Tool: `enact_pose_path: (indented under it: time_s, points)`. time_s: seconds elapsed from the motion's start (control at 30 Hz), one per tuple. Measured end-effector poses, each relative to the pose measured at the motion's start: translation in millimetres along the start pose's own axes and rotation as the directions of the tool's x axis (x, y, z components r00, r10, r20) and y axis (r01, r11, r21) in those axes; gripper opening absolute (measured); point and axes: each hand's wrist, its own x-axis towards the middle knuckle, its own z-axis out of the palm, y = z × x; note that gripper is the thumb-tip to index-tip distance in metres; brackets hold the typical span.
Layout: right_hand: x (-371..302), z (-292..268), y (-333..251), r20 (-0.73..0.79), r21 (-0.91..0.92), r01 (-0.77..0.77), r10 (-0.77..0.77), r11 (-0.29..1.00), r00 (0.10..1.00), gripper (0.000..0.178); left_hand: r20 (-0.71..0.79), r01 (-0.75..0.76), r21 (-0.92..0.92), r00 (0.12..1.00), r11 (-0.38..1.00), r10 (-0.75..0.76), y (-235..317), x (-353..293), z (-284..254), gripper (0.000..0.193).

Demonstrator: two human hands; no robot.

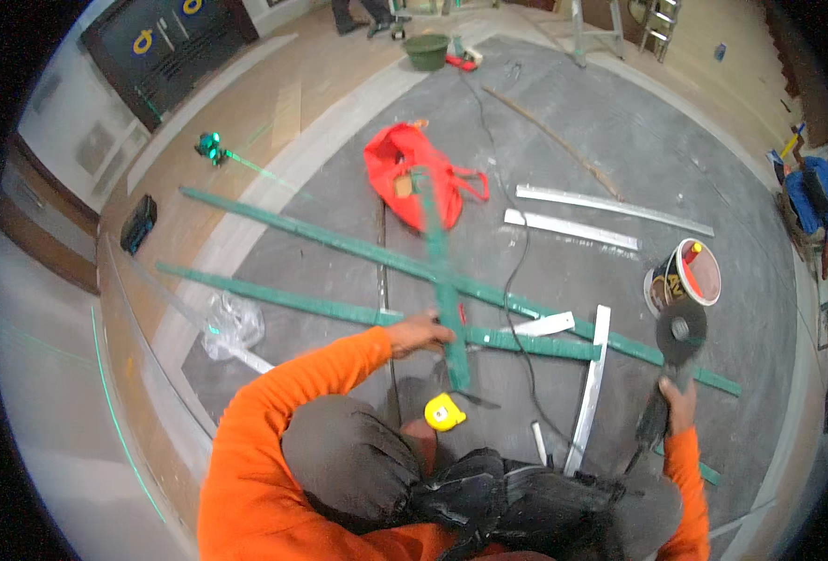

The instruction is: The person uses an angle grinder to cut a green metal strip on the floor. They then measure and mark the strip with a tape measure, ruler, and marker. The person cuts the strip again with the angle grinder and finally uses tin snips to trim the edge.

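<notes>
My left hand [416, 335] is closed around a short green bar [443, 280]. That bar stands up from the floor across two long green bars, its upper end blurred. In my right hand [680, 404], at the right, is an angle grinder [654, 411] with a dark round disc [680, 327]. The disc is close to the right end of the farther long green bar [330, 238]. The nearer long green bar [274, 295] passes behind my left hand. A yellow tape measure [445, 411] lies just below the short bar's lower end.
A red bag [398, 173] lies beyond the bars. A bucket [668, 285] holding a red-handled tool stands at the right. Light metal strips [592, 383] and a dark cord [519, 266] lie on the grey floor. A green laser level [210, 148] glows at the far left.
</notes>
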Motion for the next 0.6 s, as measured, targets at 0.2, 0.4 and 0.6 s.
enact_pose_path:
  time_s: [0.2, 0.4, 0.6]
  points:
    - [75, 111, -28, 0.363, -0.410, 0.168, -0.009, 0.896, 0.932, 0.062, -0.153, 0.027, -0.442, 0.983, 0.897, -0.105, -100, 13, -49, 0.036]
    - [67, 161, 17, 0.507, -0.526, 0.293, 0.017, 0.798, 0.862, 0.086, -0.506, 0.375, 0.531, 0.860, 0.760, -0.071, -114, -13, -52, 0.049]
    - [46, 164, 33, 0.537, -0.684, 0.325, 0.150, 0.652, 0.830, 0.091, -0.509, 0.359, -0.099, 0.783, 0.928, -0.357, -130, -26, -45, 0.051]
